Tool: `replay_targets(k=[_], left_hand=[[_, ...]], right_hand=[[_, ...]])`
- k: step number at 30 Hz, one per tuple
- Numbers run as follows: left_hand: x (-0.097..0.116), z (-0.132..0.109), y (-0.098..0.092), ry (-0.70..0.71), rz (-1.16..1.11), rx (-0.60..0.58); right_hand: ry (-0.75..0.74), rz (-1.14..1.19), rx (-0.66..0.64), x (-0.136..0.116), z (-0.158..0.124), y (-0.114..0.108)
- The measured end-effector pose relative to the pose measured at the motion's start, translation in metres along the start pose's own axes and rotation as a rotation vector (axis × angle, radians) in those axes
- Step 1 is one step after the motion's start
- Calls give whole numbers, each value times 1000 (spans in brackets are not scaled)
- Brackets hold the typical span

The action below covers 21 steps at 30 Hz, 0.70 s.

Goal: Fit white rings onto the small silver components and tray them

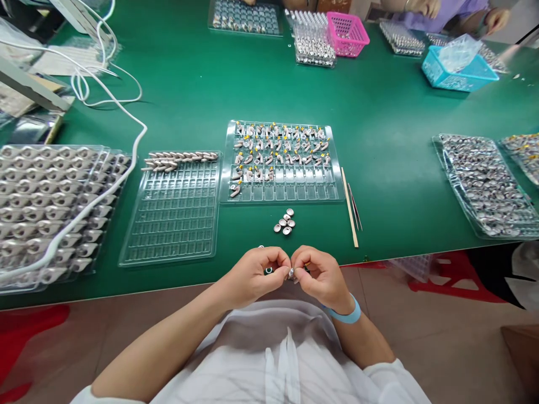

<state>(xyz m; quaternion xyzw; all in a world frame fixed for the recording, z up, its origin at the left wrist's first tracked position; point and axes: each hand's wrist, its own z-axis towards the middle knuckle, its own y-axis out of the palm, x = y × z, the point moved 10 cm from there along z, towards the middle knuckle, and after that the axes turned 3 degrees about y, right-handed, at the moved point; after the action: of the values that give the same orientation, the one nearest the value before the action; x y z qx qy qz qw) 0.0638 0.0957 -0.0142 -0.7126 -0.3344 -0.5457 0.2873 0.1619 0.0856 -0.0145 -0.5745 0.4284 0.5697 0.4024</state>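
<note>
My left hand (263,273) and my right hand (319,276) meet just off the table's front edge. Both are closed, thumb against fingers, on one small shiny metal part (291,273) between them; the fingers hide most of it. A bit of yellow shows at the right fingers. Beyond my hands lies a small group of round metal caps (284,223). Farther back is a clear plastic tray (295,192), its upper rows filled with small metal parts with yellow bits. To the left, another clear tray (168,224) carries grey metal pieces (181,160) along its far end.
Stacked trays of grey parts (50,207) fill the left, crossed by a white cable (101,193). A wooden stick (349,207) and tweezers (355,207) lie right. Filled trays (484,185), a blue basket (457,76) and a pink basket (348,36) stand farther off. Another person's hands (425,8) show.
</note>
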Motion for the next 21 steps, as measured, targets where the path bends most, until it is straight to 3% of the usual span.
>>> replay_targets(k=[5, 14, 21], left_hand=[[-3, -1, 0, 1, -110, 2], [-4, -3, -11, 7, 62, 104], [18, -8, -18, 182, 242, 290]], right_hand=[[23, 90, -14, 6, 0, 3], [-99, -322, 202, -14, -3, -12], [-214, -438, 217, -27, -8, -5]])
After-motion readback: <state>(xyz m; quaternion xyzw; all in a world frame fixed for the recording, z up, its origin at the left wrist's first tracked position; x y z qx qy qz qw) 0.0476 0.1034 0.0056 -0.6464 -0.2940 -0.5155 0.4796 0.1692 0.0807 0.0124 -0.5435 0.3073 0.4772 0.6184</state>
